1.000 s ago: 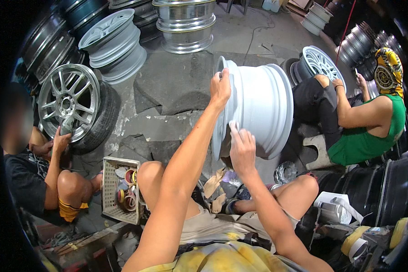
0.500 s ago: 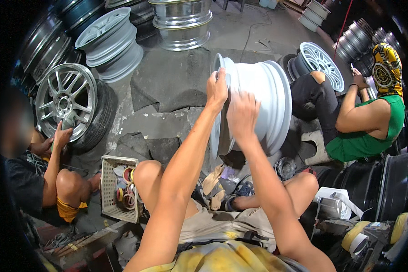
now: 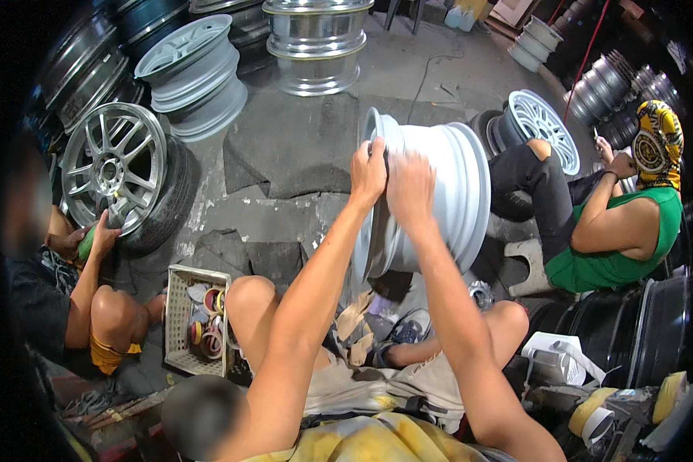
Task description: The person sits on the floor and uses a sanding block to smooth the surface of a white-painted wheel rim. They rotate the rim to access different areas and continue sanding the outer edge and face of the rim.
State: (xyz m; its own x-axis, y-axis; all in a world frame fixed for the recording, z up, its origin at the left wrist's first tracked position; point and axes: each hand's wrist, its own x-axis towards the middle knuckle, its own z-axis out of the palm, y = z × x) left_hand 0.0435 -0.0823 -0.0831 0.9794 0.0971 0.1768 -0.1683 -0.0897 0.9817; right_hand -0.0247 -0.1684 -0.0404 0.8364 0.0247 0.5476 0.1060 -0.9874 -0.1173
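Note:
A pale grey-white wheel rim [image 3: 448, 189] stands on its edge before my knees, its barrel turned to the right. My left hand [image 3: 369, 171] is closed on the rim's upper left lip, thumb and fingers pinching the edge. Just right of it, my right hand [image 3: 412, 189] is against the barrel near that same lip. Its fingers look bent but are smeared by motion, and whatever may be under them is hidden. Below the rim, scraps of brown paper [image 3: 354, 316] lie by my feet.
A plastic basket [image 3: 175, 319] with tape rolls stands left of my knee. A person at left handles a silver spoked wheel [image 3: 114, 175] leaning on a tyre. Another person in a green top [image 3: 624, 239] sits at right. Stacked rims [image 3: 316, 54] stand behind; a white container [image 3: 554, 358] sits lower right.
The whole view has shifted slightly, so the rim sits a little lower. My left hand keeps its hold; my right hand stays blurred at the barrel. A blurred round shape now shows at lower left.

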